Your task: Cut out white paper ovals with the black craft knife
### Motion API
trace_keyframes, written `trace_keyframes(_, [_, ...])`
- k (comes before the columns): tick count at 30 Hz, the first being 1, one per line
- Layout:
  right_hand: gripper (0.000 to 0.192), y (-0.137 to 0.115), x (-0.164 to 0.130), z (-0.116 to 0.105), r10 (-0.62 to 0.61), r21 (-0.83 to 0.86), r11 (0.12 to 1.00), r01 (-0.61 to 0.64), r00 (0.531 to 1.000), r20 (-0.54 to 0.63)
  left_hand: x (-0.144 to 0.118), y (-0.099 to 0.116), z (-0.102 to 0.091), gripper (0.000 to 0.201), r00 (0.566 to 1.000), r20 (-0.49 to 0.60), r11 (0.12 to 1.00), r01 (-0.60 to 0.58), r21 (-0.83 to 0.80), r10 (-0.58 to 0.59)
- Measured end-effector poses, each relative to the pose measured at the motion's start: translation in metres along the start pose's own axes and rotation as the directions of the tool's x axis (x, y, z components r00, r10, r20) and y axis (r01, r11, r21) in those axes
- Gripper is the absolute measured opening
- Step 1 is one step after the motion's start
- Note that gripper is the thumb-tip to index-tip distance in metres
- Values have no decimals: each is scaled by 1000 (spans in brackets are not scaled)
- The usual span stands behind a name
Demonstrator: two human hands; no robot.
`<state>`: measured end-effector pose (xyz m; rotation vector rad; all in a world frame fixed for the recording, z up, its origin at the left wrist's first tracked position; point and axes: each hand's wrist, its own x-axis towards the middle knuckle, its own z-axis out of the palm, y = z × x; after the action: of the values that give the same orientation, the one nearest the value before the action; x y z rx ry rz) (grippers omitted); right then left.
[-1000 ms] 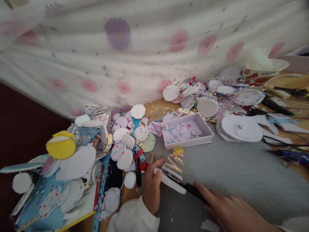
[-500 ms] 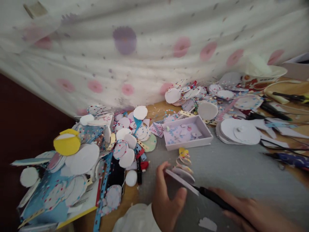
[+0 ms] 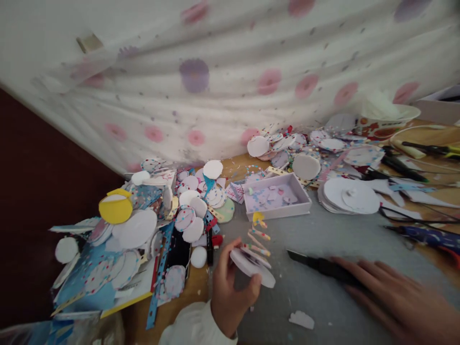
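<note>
My left hand (image 3: 235, 287) is closed on a white cardboard disc (image 3: 251, 268), pinching it near its edge and holding it tilted above the mat. Dangling beyond the disc is a zigzag paper strip (image 3: 258, 239) with coloured dots and a yellow tip. My right hand (image 3: 391, 297), smeared by motion, has the black handle of a utility knife (image 3: 327, 268) between thumb and fingers. The knife's blade points left, apart from the disc. A torn white scrap (image 3: 302, 319) lies on the grey cutting mat (image 3: 273, 306) between the hands.
Behind the hands stands a shallow white box (image 3: 276, 211) with paper bits inside. To its right is a stack of white discs (image 3: 348, 196). Heaps of paper discs and strips (image 3: 136, 230) crowd the left. A blue tool (image 3: 424, 235) and a paper bowl (image 3: 388, 120) are at right.
The knife has come away from the disc, moving right with my right hand. My left hand has shifted left and turned the disc, spreading out the zigzag strip. The view has swung slightly.
</note>
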<state>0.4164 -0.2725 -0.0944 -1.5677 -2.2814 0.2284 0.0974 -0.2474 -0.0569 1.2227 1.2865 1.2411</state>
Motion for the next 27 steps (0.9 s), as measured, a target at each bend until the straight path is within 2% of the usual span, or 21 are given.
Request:
trace_keyframes(2, [35, -6, 13, -10, -37, -74, 997, 30, 995, -97, -2, 5, 2, 60, 999, 38, 999, -26, 25, 26])
trace_keyframes(3, [33, -14, 21, -16, -69, -53, 997, 62, 987, -142, -4, 7, 5, 62, 997, 62, 998, -43, 38, 40])
trace_keyframes(5, [29, -41, 34, -26, -146, 77, 983, 164, 968, -207, -7, 11, 12, 67, 990, 113, 994, -86, 60, 79])
trace_keyframes(7, [22, -69, 45, -32, -206, 240, 938, 250, 959, -195, -13, 13, 21, 72, 980, 156, 988, -134, 81, 120])
trace_keyframes(10, [16, -94, 57, -31, -186, 406, 878, 255, 962, -202, -24, 14, 29, 77, 978, 104, 973, -191, 130, 178])
trace_keyframes(13, [16, -89, 65, -29, -34, 490, 856, 167, 962, -269, -35, 14, 27, 75, 978, 58, 971, -205, 119, 200])
trace_keyframes(16, [29, -74, 70, -34, 138, 622, 783, 2, 975, -177, -30, 10, 13, 74, 970, 136, 976, -209, 64, 199])
trace_keyframes(18, [37, -69, 70, -39, 180, 690, 720, -73, 980, -83, -14, 4, 1, 74, 962, 216, 984, -177, 23, 168])
trace_keyframes(20, [40, -69, 68, -43, 191, 707, 701, -95, 980, -57, 7, -4, -10, 70, 963, 255, 994, -101, 42, 87])
trace_keyframes(22, [36, -72, 65, -45, 176, 669, 741, -59, 979, -107, 24, -6, -17, 67, 987, 148, 976, -95, 194, 67])
trace_keyframes(23, [32, -74, 63, -44, 159, 630, 776, -24, 975, -158, 30, -5, -18, 65, 991, 54, 944, -133, 303, 122])
trace_keyframes(24, [27, -76, 62, -44, 133, 581, 814, 17, 968, -215, 31, -1, -17, 63, 974, -31, 888, -191, 418, 224])
trace_keyframes(25, [21, -78, 60, -43, 101, 530, 846, 60, 958, -270, 30, 6, -14, 58, 936, -78, 815, -256, 521, 344])
trace_keyframes(27, [10, -83, 59, -40, 24, 444, 884, 145, 936, -352, 20, 23, -3, 35, 863, -24, 673, -376, 637, 505])
